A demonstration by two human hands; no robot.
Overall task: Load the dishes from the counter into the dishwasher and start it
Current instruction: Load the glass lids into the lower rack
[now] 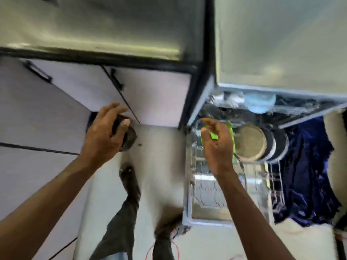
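Note:
My left hand (104, 134) grips a dark round dish (129, 136) in front of the white cabinet doors, left of the dishwasher. My right hand (216, 147) is closed on a bright green item (213, 135), too blurred to identify, held over the back of the pulled-out lower rack (189, 184). A beige plate (250, 140) stands on edge in that rack, with black and white plates (277, 143) stacked behind it. The upper rack (293, 106) holds a light blue bowl (260, 102) and some glassware. The front of the lower rack shows bare tines.
The steel countertop (93, 25) runs across the top, with white cabinet doors (150, 94) and black handles below. A dark blue cloth (308, 175) hangs right of the rack. My legs and shoes (129, 182) stand on the pale floor; thin red wires (175, 246) lie there.

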